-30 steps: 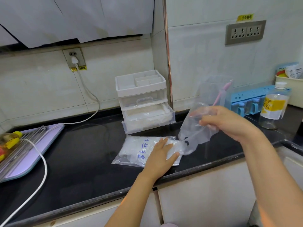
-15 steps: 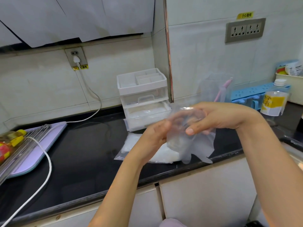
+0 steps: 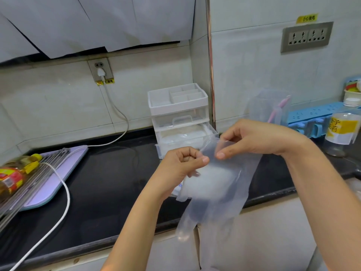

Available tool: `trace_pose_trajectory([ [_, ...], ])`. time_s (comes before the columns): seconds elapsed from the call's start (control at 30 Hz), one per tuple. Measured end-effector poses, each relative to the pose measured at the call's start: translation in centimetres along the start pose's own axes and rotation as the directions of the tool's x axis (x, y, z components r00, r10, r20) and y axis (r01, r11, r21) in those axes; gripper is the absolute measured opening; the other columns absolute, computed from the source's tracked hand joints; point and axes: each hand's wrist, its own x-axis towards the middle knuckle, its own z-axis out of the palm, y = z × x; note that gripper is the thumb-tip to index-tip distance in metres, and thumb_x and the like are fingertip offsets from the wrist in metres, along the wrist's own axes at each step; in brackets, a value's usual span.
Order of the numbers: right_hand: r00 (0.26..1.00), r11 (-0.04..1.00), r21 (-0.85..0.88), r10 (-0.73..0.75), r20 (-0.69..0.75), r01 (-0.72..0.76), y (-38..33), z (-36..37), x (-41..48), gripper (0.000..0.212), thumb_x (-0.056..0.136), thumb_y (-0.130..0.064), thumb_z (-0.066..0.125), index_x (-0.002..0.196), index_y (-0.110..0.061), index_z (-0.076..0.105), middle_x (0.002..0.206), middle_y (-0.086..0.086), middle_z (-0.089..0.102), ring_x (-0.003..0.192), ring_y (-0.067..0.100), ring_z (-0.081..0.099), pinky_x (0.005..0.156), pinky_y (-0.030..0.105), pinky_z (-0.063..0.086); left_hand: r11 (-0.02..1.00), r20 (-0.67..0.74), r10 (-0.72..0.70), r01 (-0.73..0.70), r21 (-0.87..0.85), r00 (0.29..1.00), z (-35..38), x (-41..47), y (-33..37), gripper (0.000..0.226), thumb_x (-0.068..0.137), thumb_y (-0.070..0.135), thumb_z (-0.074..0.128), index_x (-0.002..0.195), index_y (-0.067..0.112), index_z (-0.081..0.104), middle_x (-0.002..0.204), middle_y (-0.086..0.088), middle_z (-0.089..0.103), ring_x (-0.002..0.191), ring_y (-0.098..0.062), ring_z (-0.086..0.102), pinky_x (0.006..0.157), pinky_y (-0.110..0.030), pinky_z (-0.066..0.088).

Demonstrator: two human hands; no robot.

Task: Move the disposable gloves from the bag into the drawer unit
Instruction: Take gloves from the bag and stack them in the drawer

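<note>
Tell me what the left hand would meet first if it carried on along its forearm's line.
Likely the pulled-out bottom drawer of the drawer unit, just beyond the left hand, which pinches a glove. Depth is unclear: the hand may be raised above it.

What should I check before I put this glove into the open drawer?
1. Grip on the glove: ok, the left hand and right hand pinch its upper edge.
2. Bottom drawer open: ok, pulled out of the drawer unit.
3. Room inside: cannot tell, white contents already lie in it.
4. Glove gathered to fit: not ok, it hangs loose at full length.
5. Gloves left in the bag: cannot tell, mostly hidden behind the glove.
</note>
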Motion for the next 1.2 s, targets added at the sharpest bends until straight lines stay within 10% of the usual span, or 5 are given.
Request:
trace_pose_trajectory([
  [0.13, 0.996, 0.998, 0.004, -0.066, -0.064, 0.066, -0.5, 0.4, 2.3, 0.009, 0.083, -0.024, 0.072, 0.082, -0.016, 0.073, 0.071, 0.000, 0.067, 0.065, 0.001, 0.056, 0.061, 0.010, 0.041, 1.000, 0.000, -0.020, 0.020, 0.022, 1.000, -0.9, 0.7, -0.1, 0.013, 0.082, 0.016, 0.072, 0.072, 0.016, 0.064, 0.069, -0.007, 0.050, 0.062, -0.010, 0.050, 0.067, -0.018, 0.052],
  [0.47, 0.971, 0.992, 0.046, -0.106, -0.214, 0.118, 1.9, -1.1, 7.1, 0.013, 0.089, -0.022, 0.066, 0.078, -0.029, 0.067, 0.078, 0.009, 0.070, 0.068, 0.009, 0.059, 0.077, 0.034, 0.048, 0.987, -0.071, -0.106, 0.114, 0.116, 0.992, -6.1, 2.8, -0.9, 0.016, 0.080, 0.019, 0.074, 0.075, 0.011, 0.062, 0.075, -0.005, 0.066, 0.073, -0.015, 0.065, 0.083, -0.032, 0.053],
  [0.7, 0.891, 0.974, 0.201, -0.007, -0.453, 0.110, 3.7, -1.1, 11.5, 0.011, 0.089, -0.018, 0.066, 0.090, -0.008, 0.068, 0.059, -0.005, 0.059, 0.048, -0.001, 0.049, 0.053, 0.011, 0.039, 0.969, -0.292, -0.046, 0.113, 0.219, 0.955, -9.6, 8.3, 0.8, 0.019, 0.083, 0.021, 0.072, 0.091, 0.004, 0.068, 0.081, -0.005, 0.070, 0.076, -0.015, 0.067, 0.079, -0.026, 0.055],
  [0.97, 0.716, 0.953, 0.299, 0.172, -0.677, 0.054, 6.4, -0.1, 17.6, 0.018, 0.091, -0.016, 0.062, 0.086, 0.001, 0.065, 0.068, -0.004, 0.059, 0.062, 0.008, 0.053, 0.054, 0.013, 0.040, 0.835, -0.562, 0.434, -0.080, 0.545, 0.704, -8.6, 13.6, 2.0, 0.016, 0.089, 0.018, 0.062, 0.102, 0.022, 0.055, 0.103, 0.003, 0.059, 0.085, -0.007, 0.054, 0.075, -0.020, 0.044],
  [1.2, 0.680, 0.967, 0.216, 0.248, -0.690, -0.133, 9.7, 2.0, 19.8, 0.018, 0.094, -0.019, 0.055, 0.087, -0.004, 0.062, 0.081, 0.009, 0.063, 0.075, 0.020, 0.058, 0.057, 0.024, 0.041, 0.723, -0.272, 0.196, 0.048, 0.689, 0.942, -4.2, 15.4, -2.3, 0.012, 0.088, 0.012, 0.054, 0.082, 0.013, 0.064, 0.072, 0.003, 0.060, 0.070, -0.017, 0.055, 0.067, -0.028, 0.045],
])
